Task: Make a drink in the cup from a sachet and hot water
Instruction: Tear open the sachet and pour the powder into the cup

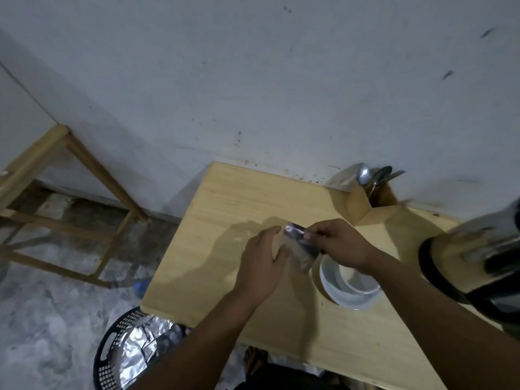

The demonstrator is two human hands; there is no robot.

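Note:
A silvery foil sachet (300,250) is held upright above the wooden table (225,220), just left of a white cup (349,288). My right hand (342,243) pinches the sachet's top edge and reaches over the cup. My left hand (260,266) holds the sachet's left side and lower part with fingers partly curled. The cup stands on the table below my right wrist; its inside looks white and I cannot tell if anything is in it. A steel kettle (484,260) with a black band stands blurred at the right edge.
A wooden holder (374,204) with spoons and a fork stands at the back of the table against the grey wall. A black basket (126,353) of foil wrappers sits on the floor at the front left. A wooden frame (70,187) stands at the left.

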